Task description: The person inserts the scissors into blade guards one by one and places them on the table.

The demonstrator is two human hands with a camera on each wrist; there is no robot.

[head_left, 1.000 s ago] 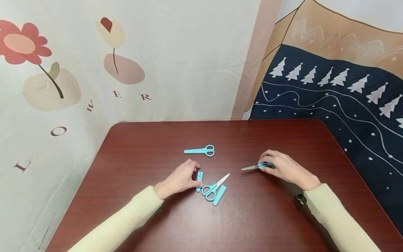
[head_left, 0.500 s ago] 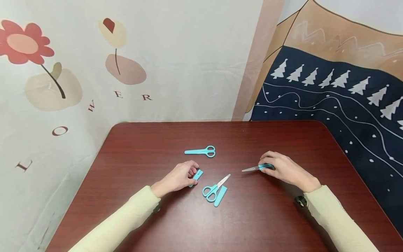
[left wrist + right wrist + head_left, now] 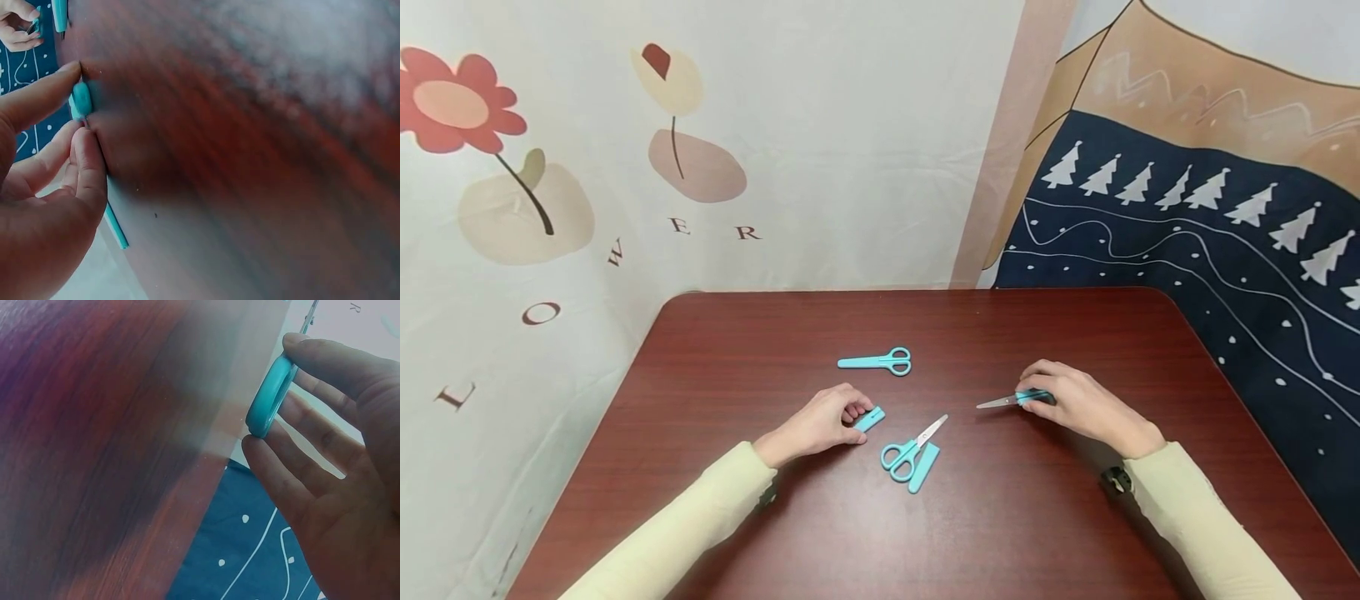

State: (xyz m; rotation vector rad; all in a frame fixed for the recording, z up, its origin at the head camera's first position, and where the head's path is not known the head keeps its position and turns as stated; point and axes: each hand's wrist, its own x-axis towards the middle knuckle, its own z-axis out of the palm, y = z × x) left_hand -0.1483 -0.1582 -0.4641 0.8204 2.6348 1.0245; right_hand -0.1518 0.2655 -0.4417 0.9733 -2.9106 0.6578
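Between thumb and fingers, my left hand (image 3: 817, 423) pinches a turquoise scissors cover (image 3: 870, 419), its slotted end pointing right and away. The left wrist view shows that cover (image 3: 82, 99) end-on at the fingertips. My right hand (image 3: 1084, 406) holds a pair of scissors (image 3: 997, 402) by the turquoise handles, with the bare blades pointing left. In the right wrist view the handle (image 3: 269, 400) sits between thumb and fingertips. Between the hands lies a second pair of scissors (image 3: 910, 452), uncovered, and beside it a loose turquoise cover (image 3: 924, 467).
Farther back on the dark red wooden table (image 3: 760, 333) lies a third pair of scissors (image 3: 876, 362), its blades inside a cover. A printed cloth (image 3: 850, 150) hangs behind the table. A dark blue cloth with white trees (image 3: 1172, 225) hangs at the right.
My left hand has taken hold of the cover, turned it from nearly straight to slanting right, and drawn slightly left, away from the middle scissors. The right hand has stayed almost still.
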